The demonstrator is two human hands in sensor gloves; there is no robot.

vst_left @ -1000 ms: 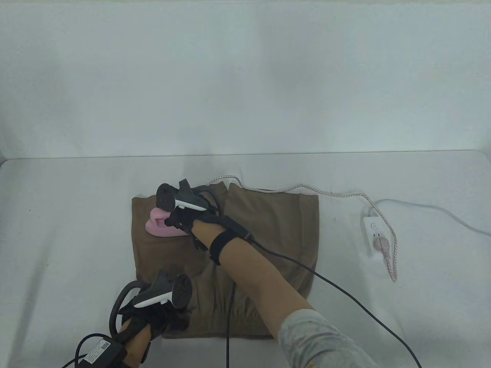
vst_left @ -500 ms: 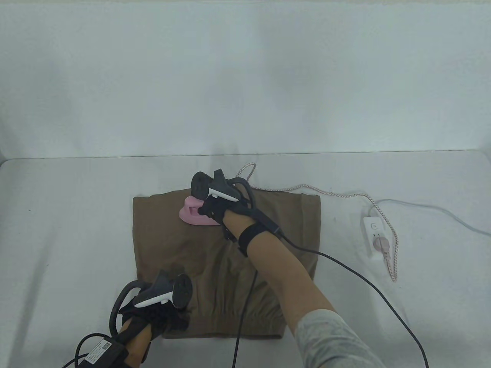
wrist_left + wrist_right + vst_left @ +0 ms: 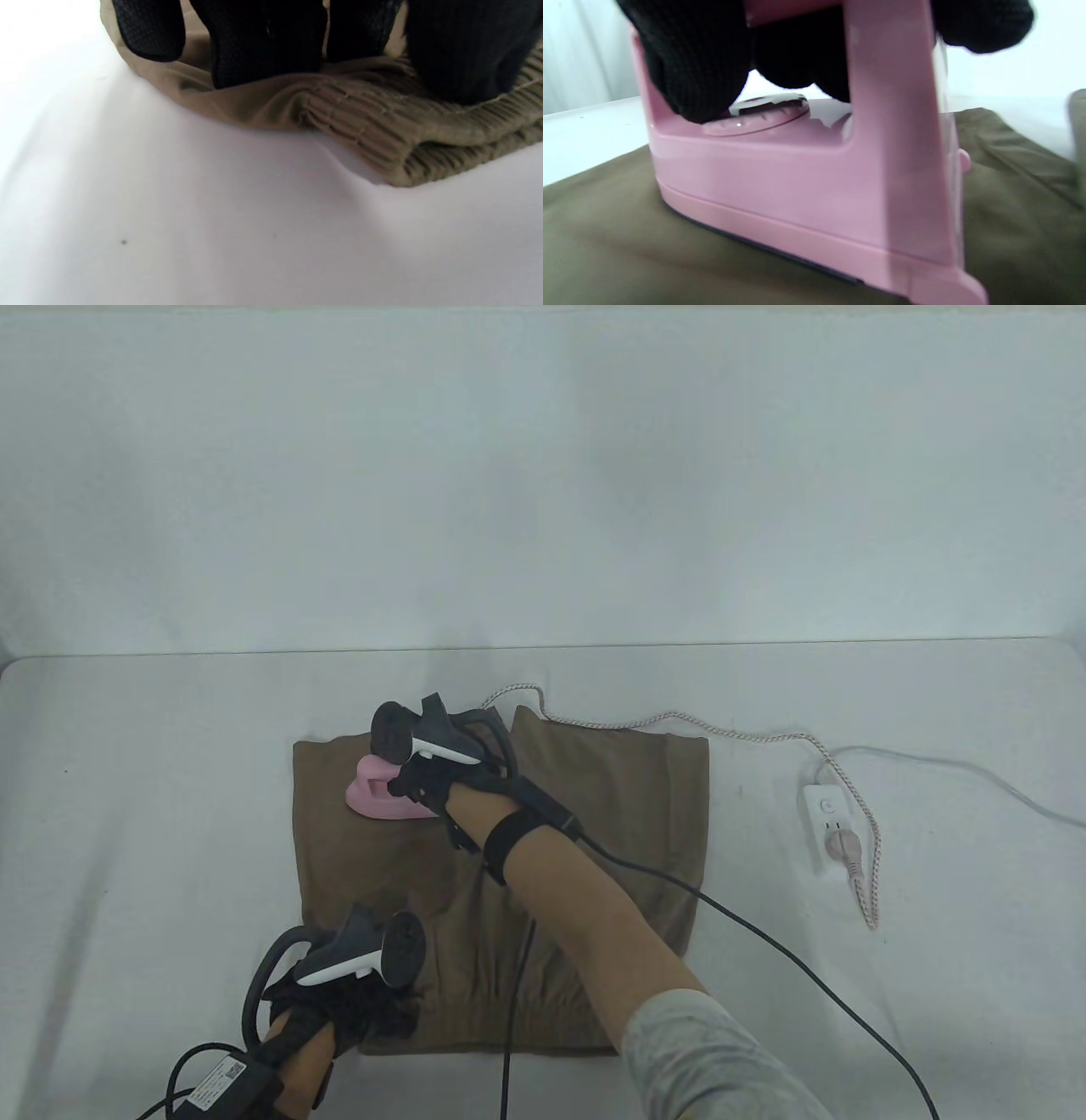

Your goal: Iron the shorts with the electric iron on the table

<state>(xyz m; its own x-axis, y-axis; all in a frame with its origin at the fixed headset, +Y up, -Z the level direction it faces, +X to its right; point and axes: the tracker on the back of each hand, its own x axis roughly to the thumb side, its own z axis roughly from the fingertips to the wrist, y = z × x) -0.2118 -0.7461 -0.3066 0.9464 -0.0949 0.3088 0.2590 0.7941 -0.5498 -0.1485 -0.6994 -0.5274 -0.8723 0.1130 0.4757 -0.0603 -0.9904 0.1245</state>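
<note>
Olive-brown shorts [image 3: 585, 814] lie flat on the white table [image 3: 127, 814], waistband toward the near edge. My right hand [image 3: 428, 785] grips the handle of a pink electric iron [image 3: 377, 797] that sits flat on the far left part of the shorts. In the right wrist view my gloved fingers [image 3: 691, 63] wrap the iron's handle [image 3: 797, 203]. My left hand [image 3: 356, 1001] presses on the near left corner of the shorts; in the left wrist view its fingertips [image 3: 263, 46] rest on the ribbed waistband [image 3: 403, 135].
The iron's braided cord [image 3: 679, 723] runs along the far edge of the shorts to a white power strip [image 3: 827, 831] at the right, where it is plugged in. Black glove cables [image 3: 764, 950] trail from my right wrist toward the near edge.
My right hand slid the iron right along the far edge of the shorts, then back left. My left hand has stayed in place.
</note>
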